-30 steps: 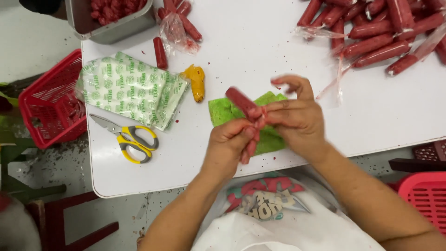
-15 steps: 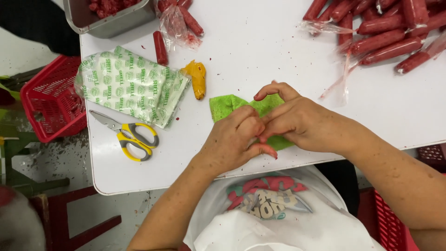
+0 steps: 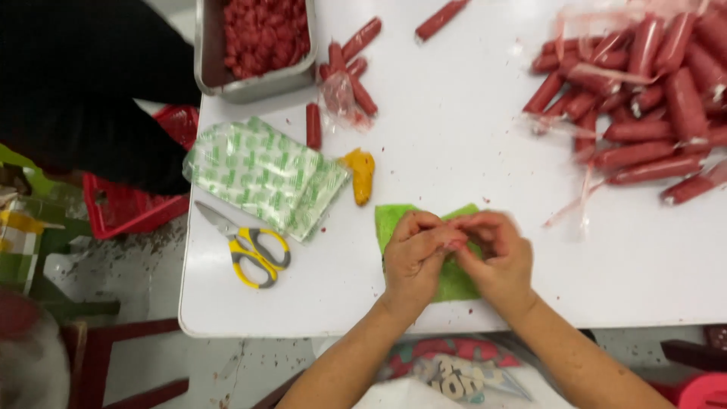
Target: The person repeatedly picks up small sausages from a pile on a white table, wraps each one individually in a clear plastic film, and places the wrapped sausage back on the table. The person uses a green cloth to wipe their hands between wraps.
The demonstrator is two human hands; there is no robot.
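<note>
My left hand (image 3: pixel 413 256) and my right hand (image 3: pixel 497 256) are pressed together over a green sheet (image 3: pixel 457 286) lying near the front edge of the white table (image 3: pixel 454 129). The fingers of both hands are curled and meet at the sheet's upper edge, gripping it. Whatever lies between them is hidden by the fingers. A pile of red sausages in clear plastic (image 3: pixel 644 98) lies at the far right, well away from both hands.
Yellow-handled scissors (image 3: pixel 250 248) and a stack of green-and-white wrappers (image 3: pixel 257 174) lie to the left, beside a yellow lump (image 3: pixel 362 176). A metal tray of red pieces (image 3: pixel 257 38) and loose sausages (image 3: pixel 313 125) sit at the back. A red basket (image 3: pixel 129 206) and a dark-clothed person (image 3: pixel 76 98) are on the left.
A second ago my hands held a red sausage up above the green sheet. They have come down onto the sheet and closed together, and the sausage is hidden.
</note>
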